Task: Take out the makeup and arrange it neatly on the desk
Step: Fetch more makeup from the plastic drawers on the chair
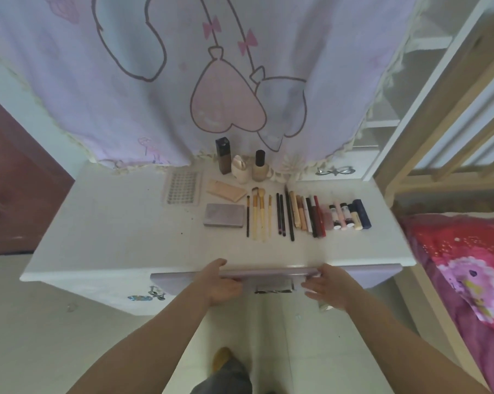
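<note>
Makeup lies in rows on the white desk [103, 237]. Several brushes [258, 216], dark pencils [282, 217], pens and lipsticks [311, 216] and small tubes [349, 214] run side by side. To their left are a grey palette [224, 215], a beige compact [226, 190] and a lash tray [182, 187]. Two bottles [223, 156] [259, 166] and a sponge holder [239, 169] stand at the back. My left hand [219, 282] and my right hand [326, 285] rest with straight fingers against the lilac drawer front [268, 273] under the desk edge.
A lilac curtain [211, 81] with cartoon print hangs behind the desk. A bed with red bedding [467, 265] and a wooden frame [439, 123] stands to the right. A dark red door [18, 180] is at the left. Tiled floor lies below.
</note>
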Demonstrator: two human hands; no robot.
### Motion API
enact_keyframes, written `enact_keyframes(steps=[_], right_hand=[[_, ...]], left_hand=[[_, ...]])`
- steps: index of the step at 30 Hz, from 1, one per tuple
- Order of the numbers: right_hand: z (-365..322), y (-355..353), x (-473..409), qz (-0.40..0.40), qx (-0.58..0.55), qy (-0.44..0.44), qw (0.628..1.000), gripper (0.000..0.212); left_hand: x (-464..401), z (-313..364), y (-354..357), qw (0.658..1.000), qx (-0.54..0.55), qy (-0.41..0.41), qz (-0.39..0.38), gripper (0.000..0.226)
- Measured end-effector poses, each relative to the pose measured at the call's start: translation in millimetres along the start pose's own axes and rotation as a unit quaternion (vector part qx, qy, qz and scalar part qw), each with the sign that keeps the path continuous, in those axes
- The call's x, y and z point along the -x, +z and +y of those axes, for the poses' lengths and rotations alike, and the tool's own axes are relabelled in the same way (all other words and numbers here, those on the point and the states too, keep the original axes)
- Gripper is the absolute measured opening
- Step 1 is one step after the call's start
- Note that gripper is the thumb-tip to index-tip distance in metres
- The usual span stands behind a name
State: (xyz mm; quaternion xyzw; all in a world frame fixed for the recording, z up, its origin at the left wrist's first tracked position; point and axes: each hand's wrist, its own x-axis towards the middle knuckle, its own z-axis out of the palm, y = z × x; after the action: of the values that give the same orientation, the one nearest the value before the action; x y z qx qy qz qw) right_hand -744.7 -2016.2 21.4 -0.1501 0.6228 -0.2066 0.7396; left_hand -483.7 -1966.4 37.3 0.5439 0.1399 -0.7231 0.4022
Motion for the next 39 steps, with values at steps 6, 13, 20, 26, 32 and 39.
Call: enact_keyframes(steps=[6, 13, 20, 26, 32, 39], right_hand=[[-71.4, 3.9, 55.5, 0.060, 0.422, -0.108, 0.898, 0.025], [-110.3, 1.2, 91.9, 0.390, 0.573, -0.455, 0.559, 0.037], [-36.7, -15.3, 115.4, 0.480, 0.606, -0.298, 0.560, 0.060], [73.5, -2.4, 125.0, 0.567, 0.530, -0.163, 0.609, 0.058], [215.3, 23.2, 158.1, 0.616, 0.403, -0.024, 0.677, 0.069], [386.6, 90.2, 226.4, 0.684, 0.201, 0.098, 0.694, 0.084]], left_hand=[[29.1, 22.0, 52.0, 0.923, -0.374, 0.090, -0.032, 0.034], [75.9, 30.8, 173.7, 0.636, -0.627, 0.449, -0.034, 0.034], [36.0, -10.0, 191.2, 0.196, -0.792, 0.573, -0.076, 0.051], [18.2, -56.1, 152.4, 0.049, -0.776, 0.600, -0.186, 0.055], [35.3, -139.2, 92.4, -0.060, -0.793, 0.516, -0.318, 0.080], [99.6, -255.4, -9.2, -0.213, -0.734, 0.450, -0.463, 0.067]])
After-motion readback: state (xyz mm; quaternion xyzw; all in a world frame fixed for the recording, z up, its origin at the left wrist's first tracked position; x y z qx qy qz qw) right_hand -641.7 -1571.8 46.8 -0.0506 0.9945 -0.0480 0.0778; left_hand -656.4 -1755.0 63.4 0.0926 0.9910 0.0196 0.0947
